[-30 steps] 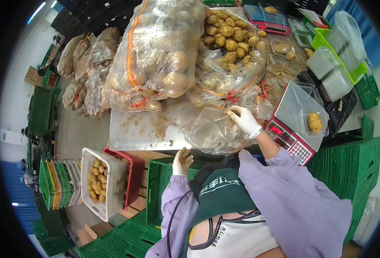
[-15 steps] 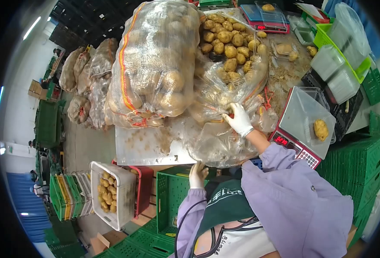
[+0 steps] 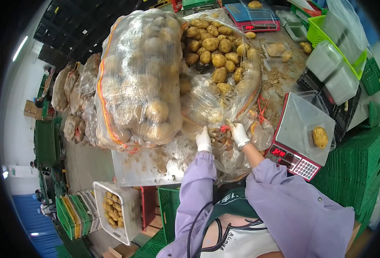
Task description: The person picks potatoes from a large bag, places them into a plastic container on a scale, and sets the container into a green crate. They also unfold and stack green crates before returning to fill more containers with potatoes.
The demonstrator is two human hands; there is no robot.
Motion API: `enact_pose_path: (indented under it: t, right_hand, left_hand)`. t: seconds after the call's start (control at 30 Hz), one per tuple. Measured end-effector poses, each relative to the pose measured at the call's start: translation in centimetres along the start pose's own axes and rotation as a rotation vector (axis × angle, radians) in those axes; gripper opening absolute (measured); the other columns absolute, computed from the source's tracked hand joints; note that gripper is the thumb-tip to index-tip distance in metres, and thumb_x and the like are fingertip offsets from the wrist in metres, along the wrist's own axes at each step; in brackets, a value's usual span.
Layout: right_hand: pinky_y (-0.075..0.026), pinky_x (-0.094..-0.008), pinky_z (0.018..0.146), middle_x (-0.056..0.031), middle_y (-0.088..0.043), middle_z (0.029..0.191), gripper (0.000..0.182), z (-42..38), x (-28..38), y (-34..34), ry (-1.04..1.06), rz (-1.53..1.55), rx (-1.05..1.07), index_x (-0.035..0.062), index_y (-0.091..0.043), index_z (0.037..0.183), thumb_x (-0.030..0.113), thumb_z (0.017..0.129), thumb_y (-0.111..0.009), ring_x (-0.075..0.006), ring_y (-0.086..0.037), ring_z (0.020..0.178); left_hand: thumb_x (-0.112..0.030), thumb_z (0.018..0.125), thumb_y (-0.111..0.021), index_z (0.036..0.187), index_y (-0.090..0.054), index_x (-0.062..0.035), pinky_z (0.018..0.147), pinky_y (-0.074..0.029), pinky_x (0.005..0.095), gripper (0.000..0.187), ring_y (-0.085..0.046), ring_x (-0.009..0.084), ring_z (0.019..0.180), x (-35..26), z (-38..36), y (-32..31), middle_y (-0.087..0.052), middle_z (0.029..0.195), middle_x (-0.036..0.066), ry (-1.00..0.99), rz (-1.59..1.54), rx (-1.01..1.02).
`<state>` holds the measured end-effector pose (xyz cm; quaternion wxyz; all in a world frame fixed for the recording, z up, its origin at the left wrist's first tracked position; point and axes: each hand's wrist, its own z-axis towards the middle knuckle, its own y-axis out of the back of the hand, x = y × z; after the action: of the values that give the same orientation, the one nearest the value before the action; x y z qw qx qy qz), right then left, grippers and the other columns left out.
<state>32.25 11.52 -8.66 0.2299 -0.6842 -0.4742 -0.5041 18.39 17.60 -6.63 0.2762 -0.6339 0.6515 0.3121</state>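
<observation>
Both gloved hands are at the gathered edge of a clear plastic bag (image 3: pixel 207 96) of loose potatoes (image 3: pixel 219 60) lying on the table. My left hand (image 3: pixel 203 140) is closed on the bag's plastic. Just right of it, my right hand (image 3: pixel 239 134) pinches the bag near a red tie (image 3: pixel 225 128). To the left lies a large full sack (image 3: pixel 140 77) of potatoes with an orange-yellow stripe. Right of my hands, a scale (image 3: pixel 299 129) bears a plastic tray with one potato (image 3: pixel 320 137) and shows red digits.
A second scale (image 3: pixel 254 19) stands at the table's far side. Plastic trays (image 3: pixel 332 69) and a lime basket (image 3: pixel 317 32) are at the right, above stacked green crates (image 3: pixel 349 159). A white basket (image 3: pixel 132 215) of potatoes stands lower left; more sacks (image 3: pixel 74 90) lie beyond.
My left hand has moved up from the table's front edge to the bag beside my right hand and closed on the plastic. The view has shifted slightly.
</observation>
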Motion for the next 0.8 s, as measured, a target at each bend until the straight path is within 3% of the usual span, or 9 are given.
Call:
enact_pose_path:
  t: [0.13, 0.2, 0.23, 0.3, 0.37, 0.43, 0.5, 0.67, 0.8]
  right_hand:
    - [-0.039, -0.0313, 0.048, -0.0076, -0.057, 0.055, 0.031, 0.0, 3.4, 0.7, 0.196, 0.213, 0.004, -0.0023, -0.066, 0.077, 0.021, 0.091, -0.052, -0.0127, -0.053, 0.050]
    - [-0.037, -0.0283, 0.044, -0.0054, -0.058, 0.055, 0.026, -0.9, 8.7, 1.2, 0.312, 0.263, 0.011, -0.0013, -0.067, 0.080, 0.014, 0.091, -0.049, -0.0103, -0.051, 0.047]
    - [-0.035, -0.0264, 0.042, -0.0034, -0.057, 0.054, 0.028, 0.0, 10.1, 1.1, 0.572, 0.115, -0.052, -0.0010, -0.065, 0.075, 0.015, 0.092, -0.049, -0.0085, -0.049, 0.045]
    - [-0.032, -0.0261, 0.040, 0.0000, -0.051, 0.049, 0.038, -0.2, 16.2, 1.7, 0.489, 0.250, 0.044, 0.0013, -0.056, 0.062, 0.022, 0.093, -0.051, -0.0068, -0.043, 0.041]
    - [-0.031, -0.0266, 0.039, 0.0000, -0.048, 0.045, 0.040, -0.7, 19.5, 1.8, 0.517, 0.427, 0.105, 0.0020, -0.056, 0.059, 0.023, 0.093, -0.052, -0.0068, -0.041, 0.039]
    - [-0.033, -0.0279, 0.040, -0.0038, -0.050, 0.046, 0.039, -1.9, 19.0, 1.9, 0.461, 0.360, 0.132, -0.0004, -0.058, 0.062, 0.023, 0.092, -0.053, -0.0074, -0.043, 0.040]
    - [-0.036, -0.0295, 0.042, -0.0085, -0.054, 0.049, 0.036, -3.2, 16.3, 2.7, 0.413, 0.219, 0.125, -0.0022, -0.061, 0.066, 0.022, 0.091, -0.054, -0.0097, -0.047, 0.042]
    - [-0.044, -0.0343, 0.052, -0.0175, -0.062, 0.065, 0.030, -3.8, 3.6, 4.9, 0.307, -0.222, 0.244, -0.0003, -0.066, 0.081, 0.027, 0.088, -0.056, -0.0222, -0.059, 0.052]
    - [-0.046, -0.0370, 0.057, -0.0172, -0.064, 0.073, 0.028, -4.4, 7.4, 6.1, 0.180, -0.455, 0.097, 0.0033, -0.068, 0.088, 0.030, 0.084, -0.061, -0.0267, -0.062, 0.060]
  left_hand:
    - [-0.024, 0.093, -0.049, 0.073, -0.055, -0.0036, 0.037, -0.030, 0.0258, 0.030, -0.037, 0.0089, 0.038, -1.5, -1.2, -2.3, -0.046, 0.050, 0.001, -0.292, -0.287, -0.006]
    - [-0.025, 0.094, -0.048, 0.064, -0.053, -0.0054, 0.038, -0.029, 0.0260, 0.036, -0.037, 0.0081, 0.039, -6.8, -3.0, -1.6, -0.047, 0.050, 0.000, -0.566, -0.029, 0.132]
    - [-0.028, 0.093, -0.052, 0.067, -0.055, -0.0037, 0.040, -0.030, 0.0252, 0.035, -0.041, 0.0086, 0.044, -9.0, -2.9, -1.8, -0.054, 0.059, 0.000, -0.484, -0.086, 0.151]
    - [-0.030, 0.093, -0.050, 0.066, -0.053, -0.0073, 0.043, -0.035, 0.0252, 0.035, -0.045, 0.0094, 0.045, -13.4, -3.6, -3.6, -0.050, 0.053, 0.000, -0.554, -0.201, 0.049]
    - [-0.032, 0.094, -0.049, 0.070, -0.054, -0.0087, 0.044, -0.037, 0.0244, 0.033, -0.045, 0.0087, 0.044, -14.9, -2.6, -1.9, -0.048, 0.053, -0.003, -0.428, -0.467, 0.476]
    - [-0.034, 0.095, -0.048, 0.062, -0.047, -0.0124, 0.034, -0.020, 0.0235, 0.040, -0.027, 0.0056, 0.033, -14.5, -6.6, -3.7, -0.036, 0.044, -0.006, -0.383, -0.713, 0.229]
    - [-0.031, 0.094, -0.049, 0.062, -0.052, -0.0097, 0.037, -0.025, 0.0211, 0.038, -0.035, 0.0048, 0.039, -10.0, -5.1, -1.4, -0.042, 0.048, -0.005, -0.441, -0.533, 0.414]
    - [-0.038, 0.094, -0.049, 0.071, -0.062, -0.0041, 0.039, -0.030, 0.0221, 0.043, -0.043, 0.0072, 0.041, 0.0, -2.4, 2.8, -0.053, 0.054, 0.000, -0.250, 0.067, 0.228]
    - [-0.038, 0.094, -0.048, 0.074, -0.065, -0.0005, 0.042, -0.038, 0.0269, 0.046, -0.050, 0.0124, 0.044, 0.7, -1.4, 3.0, -0.057, 0.058, 0.005, -0.271, 0.546, 0.008]
